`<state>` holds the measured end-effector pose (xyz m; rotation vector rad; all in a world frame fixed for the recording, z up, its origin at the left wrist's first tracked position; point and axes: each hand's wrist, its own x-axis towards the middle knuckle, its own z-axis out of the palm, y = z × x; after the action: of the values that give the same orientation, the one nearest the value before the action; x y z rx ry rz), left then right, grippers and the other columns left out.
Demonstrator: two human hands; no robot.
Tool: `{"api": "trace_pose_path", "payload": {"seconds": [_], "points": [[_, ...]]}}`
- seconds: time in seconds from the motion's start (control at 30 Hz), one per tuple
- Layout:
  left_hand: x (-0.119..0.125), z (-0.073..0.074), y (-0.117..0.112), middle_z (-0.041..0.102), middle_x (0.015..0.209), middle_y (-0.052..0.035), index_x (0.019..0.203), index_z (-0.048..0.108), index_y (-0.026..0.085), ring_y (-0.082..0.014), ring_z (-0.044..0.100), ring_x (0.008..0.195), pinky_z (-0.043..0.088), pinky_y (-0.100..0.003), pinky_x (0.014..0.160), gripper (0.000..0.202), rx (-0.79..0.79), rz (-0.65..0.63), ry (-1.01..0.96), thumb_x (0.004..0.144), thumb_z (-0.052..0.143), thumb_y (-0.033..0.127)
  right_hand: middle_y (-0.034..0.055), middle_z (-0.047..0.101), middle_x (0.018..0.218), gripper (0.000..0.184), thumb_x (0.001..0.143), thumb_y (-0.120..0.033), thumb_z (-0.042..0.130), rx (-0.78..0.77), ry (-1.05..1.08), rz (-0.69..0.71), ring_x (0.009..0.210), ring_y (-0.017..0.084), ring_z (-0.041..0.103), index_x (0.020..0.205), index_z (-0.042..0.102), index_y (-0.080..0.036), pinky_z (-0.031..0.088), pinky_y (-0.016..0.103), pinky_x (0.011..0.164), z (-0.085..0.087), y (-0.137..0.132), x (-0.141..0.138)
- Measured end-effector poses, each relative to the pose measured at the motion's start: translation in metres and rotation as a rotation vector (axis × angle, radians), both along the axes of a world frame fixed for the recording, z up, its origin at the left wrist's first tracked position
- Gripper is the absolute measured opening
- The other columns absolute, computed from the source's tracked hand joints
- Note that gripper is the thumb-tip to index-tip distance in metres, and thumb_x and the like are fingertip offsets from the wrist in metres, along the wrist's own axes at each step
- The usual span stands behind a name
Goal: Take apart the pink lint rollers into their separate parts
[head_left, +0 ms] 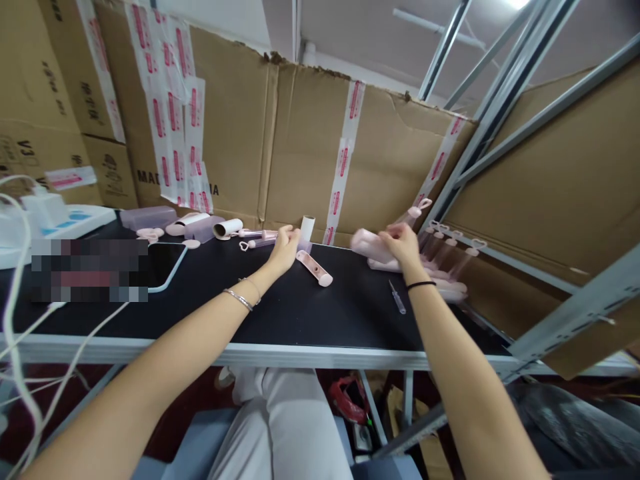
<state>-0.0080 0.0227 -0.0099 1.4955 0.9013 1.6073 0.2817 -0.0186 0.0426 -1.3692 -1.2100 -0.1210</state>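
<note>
My left hand [286, 249] is at the back middle of the table, its fingers curled against an upright white tube [307, 228] with a translucent purple piece [305, 247] at its foot. Just right of it lies a long pale-pink shell part [315, 268] with a small dark hole. Over at the right, my right hand [403, 245] is closed on a pale-pink rounded casing [371, 244], blurred by motion. Beneath and behind that hand are several similar pink pieces [450, 289] with heart-shaped loops [479, 245]. A small clear-handled screwdriver [398, 298] lies below the right hand.
Purple casings [149, 218], another white tube [228, 229] and small pink parts [257, 243] lie along the back left. A phone or tablet [167, 263], white cables [95, 331] and a power strip [80, 220] occupy the left. Cardboard [305, 147] walls the back; metal framing [575, 313] stands right.
</note>
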Motion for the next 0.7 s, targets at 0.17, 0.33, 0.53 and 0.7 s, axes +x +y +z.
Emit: {"api": "trace_pose_path", "payload": {"seconds": [0.17, 0.33, 0.53, 0.7], "points": [[0.004, 0.003, -0.004, 0.057, 0.103, -0.0112, 0.104, 0.044, 0.017, -0.0205, 0.052, 0.104, 0.032, -0.034, 0.096, 0.029, -0.006, -0.002, 0.03, 0.082, 0.048, 0.035, 0.0028, 0.061, 0.076, 0.023, 0.055, -0.019, 0.061, -0.246, -0.122, -0.171, 0.068, 0.016, 0.055, 0.077, 0.055, -0.017, 0.042, 0.029, 0.066, -0.013, -0.005, 0.073], [0.01, -0.002, -0.013, 0.057, 0.098, -0.0081, 0.101, 0.046, 0.018, -0.0202, 0.053, 0.098, 0.033, -0.033, 0.093, 0.027, 0.02, -0.048, 0.044, 0.08, 0.052, 0.034, 0.0008, 0.057, 0.063, 0.018, 0.051, -0.019, 0.062, -0.305, -0.06, -0.268, 0.062, 0.015, 0.053, 0.064, 0.049, -0.019, 0.043, 0.028, 0.062, -0.039, 0.018, 0.086], [0.006, -0.002, -0.012, 0.058, 0.096, -0.0073, 0.1, 0.046, 0.019, -0.0204, 0.053, 0.099, 0.033, -0.033, 0.093, 0.024, 0.036, -0.028, 0.087, 0.081, 0.05, 0.033, 0.0013, 0.054, 0.065, 0.02, 0.054, -0.021, 0.061, -0.27, -0.029, -0.345, 0.073, 0.02, 0.053, 0.065, 0.044, -0.021, 0.042, 0.035, 0.075, -0.047, 0.048, 0.076], [0.004, 0.0, -0.009, 0.059, 0.092, -0.007, 0.097, 0.045, 0.02, -0.022, 0.054, 0.098, 0.033, -0.035, 0.093, 0.021, -0.014, 0.001, 0.097, 0.081, 0.05, 0.032, 0.0001, 0.051, 0.066, 0.021, 0.055, -0.018, 0.06, -0.271, 0.003, -0.313, 0.076, 0.019, 0.05, 0.067, 0.043, -0.021, 0.042, 0.035, 0.078, -0.044, 0.054, 0.075]]}}
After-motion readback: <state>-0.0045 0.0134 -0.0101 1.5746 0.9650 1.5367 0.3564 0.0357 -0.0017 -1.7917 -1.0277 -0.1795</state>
